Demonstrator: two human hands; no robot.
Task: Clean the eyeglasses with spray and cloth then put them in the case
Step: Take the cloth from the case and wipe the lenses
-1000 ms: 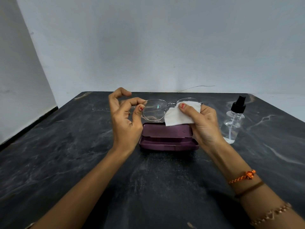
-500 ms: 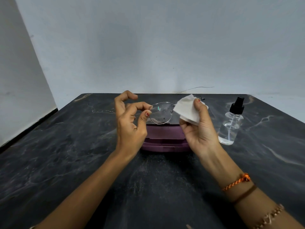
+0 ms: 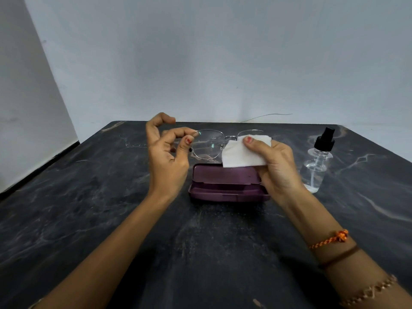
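Two hands are raised over the open purple hard case. Thin metal-rimmed clear eyeglasses are pinched at the rim by left hand, thumb w/ forefinger. White folded cloth is pinched onto the other lens by right hand. Clear spray bottle w/ black nozzle is stood nearby on the dark marble table.

both hands raised, fingers pinched (thumbs forward)
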